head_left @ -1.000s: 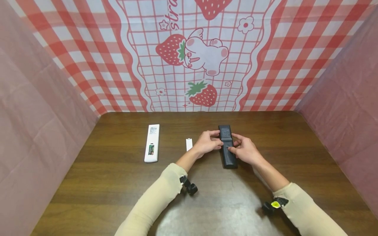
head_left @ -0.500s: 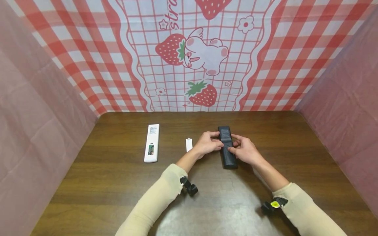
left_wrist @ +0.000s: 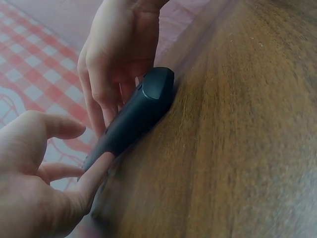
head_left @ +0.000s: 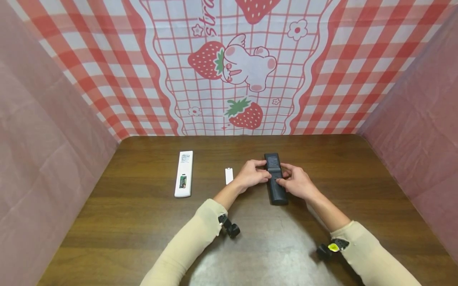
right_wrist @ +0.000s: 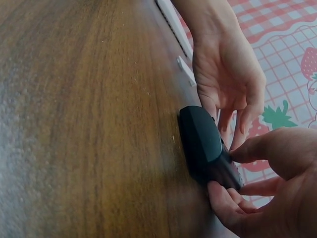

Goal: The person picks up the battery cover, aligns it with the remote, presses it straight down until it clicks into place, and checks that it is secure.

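A black remote [head_left: 278, 192] lies back side up on the wooden table, its long side running away from me. My left hand [head_left: 252, 174] holds its left edge, fingertips near the upper part and thumb at the middle. On the other edge my right hand [head_left: 297, 182] grips it, the thumb resting on the back near the middle. In the left wrist view the remote [left_wrist: 136, 119] lies between the left hand [left_wrist: 37, 183] and the right hand [left_wrist: 121, 59]. The right wrist view shows its near end [right_wrist: 202, 136] beside the right hand's fingers [right_wrist: 225, 201].
At the left lies a white remote [head_left: 185, 167] with its battery compartment uncovered and batteries visible inside. A small white cover [head_left: 229, 174] lies just behind the left forearm, partly hidden. Checked cloth [head_left: 343, 79] stands behind the table [head_left: 143, 222], with pink cloth at both sides.
The black remote has shifted very slightly toward me between the hands. Both hands keep nearly the same place and hold.
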Motion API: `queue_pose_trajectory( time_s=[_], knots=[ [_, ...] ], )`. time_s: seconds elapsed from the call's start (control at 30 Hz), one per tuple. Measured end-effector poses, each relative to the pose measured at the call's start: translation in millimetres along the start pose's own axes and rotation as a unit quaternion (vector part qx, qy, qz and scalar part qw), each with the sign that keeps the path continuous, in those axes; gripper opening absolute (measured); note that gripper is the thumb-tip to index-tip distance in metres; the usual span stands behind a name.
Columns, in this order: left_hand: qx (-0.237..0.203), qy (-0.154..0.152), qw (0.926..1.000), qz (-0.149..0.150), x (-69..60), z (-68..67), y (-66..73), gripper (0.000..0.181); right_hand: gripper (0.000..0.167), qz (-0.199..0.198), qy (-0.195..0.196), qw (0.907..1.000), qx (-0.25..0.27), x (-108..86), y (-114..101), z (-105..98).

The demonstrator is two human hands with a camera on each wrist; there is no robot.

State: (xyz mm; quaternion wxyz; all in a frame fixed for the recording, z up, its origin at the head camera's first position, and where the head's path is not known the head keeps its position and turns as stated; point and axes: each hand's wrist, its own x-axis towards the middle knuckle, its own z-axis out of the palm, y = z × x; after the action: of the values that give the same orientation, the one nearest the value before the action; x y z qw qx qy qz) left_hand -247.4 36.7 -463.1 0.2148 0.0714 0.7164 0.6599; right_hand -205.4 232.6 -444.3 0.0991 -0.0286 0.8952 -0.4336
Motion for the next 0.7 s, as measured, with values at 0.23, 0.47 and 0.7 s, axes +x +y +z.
queue_pose_trajectory(
  time_s=[0.23, 0.47, 0.7],
  knots=[
    [-0.001, -0.002, 1.0, -0.001, 1.5, 0.7, 0.0, 0.068, 0.073, 0.004, -0.001, 1.0, -0.006, 0.0, 0.4, -0.2],
    [0.005, 0.001, 1.0, 0.002, -0.5, 2.5, 0.5, 0.065, 0.071, 0.009, -0.005, 0.9999, -0.009, 0.0, 0.8, -0.2],
    [0.03, 0.009, 0.9995, 0.003, -1.6, 3.1, 2.3, 0.062, 0.07, 0.003, -0.005, 0.9997, -0.023, 1.4, 1.3, 1.0]
  ],
)
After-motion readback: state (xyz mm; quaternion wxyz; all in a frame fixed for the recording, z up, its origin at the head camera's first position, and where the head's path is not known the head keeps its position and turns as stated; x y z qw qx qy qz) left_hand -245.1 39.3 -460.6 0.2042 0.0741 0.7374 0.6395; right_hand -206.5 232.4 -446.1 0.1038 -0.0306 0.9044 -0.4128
